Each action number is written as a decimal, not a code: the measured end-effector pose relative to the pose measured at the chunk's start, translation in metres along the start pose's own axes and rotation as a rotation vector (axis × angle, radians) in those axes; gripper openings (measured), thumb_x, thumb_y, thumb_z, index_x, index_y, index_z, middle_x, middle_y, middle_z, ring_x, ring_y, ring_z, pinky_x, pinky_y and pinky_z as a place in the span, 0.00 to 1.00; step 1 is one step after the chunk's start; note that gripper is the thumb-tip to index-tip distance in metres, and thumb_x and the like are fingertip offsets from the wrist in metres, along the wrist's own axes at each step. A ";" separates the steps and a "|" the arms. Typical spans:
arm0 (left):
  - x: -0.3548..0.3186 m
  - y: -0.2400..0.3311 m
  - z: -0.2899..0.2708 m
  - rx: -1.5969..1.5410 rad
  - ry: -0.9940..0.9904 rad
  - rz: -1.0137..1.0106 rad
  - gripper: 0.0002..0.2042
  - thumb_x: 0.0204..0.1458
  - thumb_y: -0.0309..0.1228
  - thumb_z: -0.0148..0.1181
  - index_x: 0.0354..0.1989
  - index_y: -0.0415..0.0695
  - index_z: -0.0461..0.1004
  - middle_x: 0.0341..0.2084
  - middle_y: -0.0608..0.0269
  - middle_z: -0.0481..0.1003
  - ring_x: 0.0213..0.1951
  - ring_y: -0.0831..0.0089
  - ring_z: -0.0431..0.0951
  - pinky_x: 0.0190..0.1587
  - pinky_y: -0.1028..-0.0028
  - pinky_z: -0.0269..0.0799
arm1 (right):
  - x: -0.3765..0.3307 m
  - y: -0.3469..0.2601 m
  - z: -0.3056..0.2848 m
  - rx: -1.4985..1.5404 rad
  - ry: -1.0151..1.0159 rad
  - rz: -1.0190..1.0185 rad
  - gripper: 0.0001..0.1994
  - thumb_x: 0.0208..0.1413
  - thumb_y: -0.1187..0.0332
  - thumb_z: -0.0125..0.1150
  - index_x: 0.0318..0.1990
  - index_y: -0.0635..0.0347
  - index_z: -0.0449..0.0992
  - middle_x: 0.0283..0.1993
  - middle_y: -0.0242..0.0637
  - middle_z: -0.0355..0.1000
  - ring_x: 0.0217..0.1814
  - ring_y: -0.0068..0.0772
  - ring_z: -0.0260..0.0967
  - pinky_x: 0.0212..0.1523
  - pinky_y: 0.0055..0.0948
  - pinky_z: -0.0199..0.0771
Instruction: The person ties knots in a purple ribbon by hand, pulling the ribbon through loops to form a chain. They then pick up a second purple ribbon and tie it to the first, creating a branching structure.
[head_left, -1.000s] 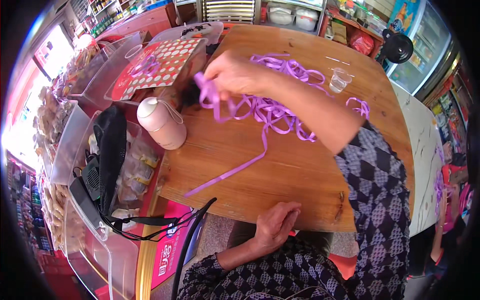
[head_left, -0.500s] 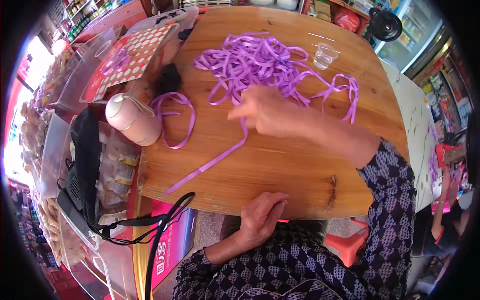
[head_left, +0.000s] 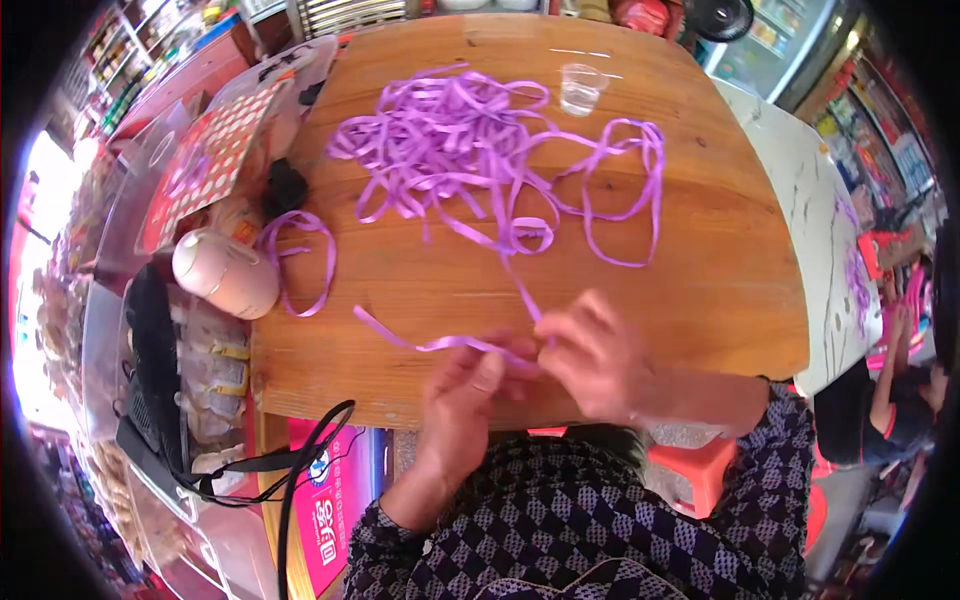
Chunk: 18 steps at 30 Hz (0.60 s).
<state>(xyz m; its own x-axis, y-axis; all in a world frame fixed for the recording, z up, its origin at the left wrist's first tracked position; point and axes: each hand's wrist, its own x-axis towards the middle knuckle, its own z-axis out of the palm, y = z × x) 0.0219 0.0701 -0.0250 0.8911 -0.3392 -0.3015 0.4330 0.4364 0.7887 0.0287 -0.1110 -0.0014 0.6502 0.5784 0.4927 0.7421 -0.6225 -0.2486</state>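
A loose heap of purple ribbon (head_left: 440,140) lies on the wooden table (head_left: 700,290), and one strand runs from it toward me. Near the table's front edge, my left hand (head_left: 462,400) pinches that strand between thumb and fingers; its free end curls out to the left. Just to the right, my right hand (head_left: 597,360) is closed on the same ribbon, its fingers slightly blurred. The two hands are close together, with a short piece of ribbon between them. A separate loop of purple ribbon (head_left: 330,262) rests at the left.
A pink bottle (head_left: 226,272) and a small black object (head_left: 285,188) are at the table's left edge, beside clear bins of packets. A clear plastic cup (head_left: 580,88) stands at the back. Black cables (head_left: 312,450) hang at the front left. Another person (head_left: 890,390) sits far right.
My left hand has risen from the table's edge and taken hold of the ribbon. My right hand has come back from the heap toward me, drawing the strand along. The view has shifted slightly.
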 end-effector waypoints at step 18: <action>-0.006 0.044 -0.027 -0.139 0.042 0.437 0.11 0.57 0.34 0.44 0.30 0.40 0.68 0.21 0.60 0.69 0.24 0.72 0.66 0.32 0.71 0.60 | -0.052 0.047 -0.006 -0.085 0.081 0.197 0.08 0.35 0.78 0.57 0.28 0.60 0.72 0.30 0.34 0.68 0.30 0.36 0.64 0.25 0.30 0.67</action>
<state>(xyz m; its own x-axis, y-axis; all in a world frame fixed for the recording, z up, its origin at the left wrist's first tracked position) 0.0392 0.1143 -0.0031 0.9977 -0.0655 0.0192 0.0273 0.6399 0.7680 0.0290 -0.1733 -0.0337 0.7637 0.3986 0.5079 0.5832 -0.7634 -0.2777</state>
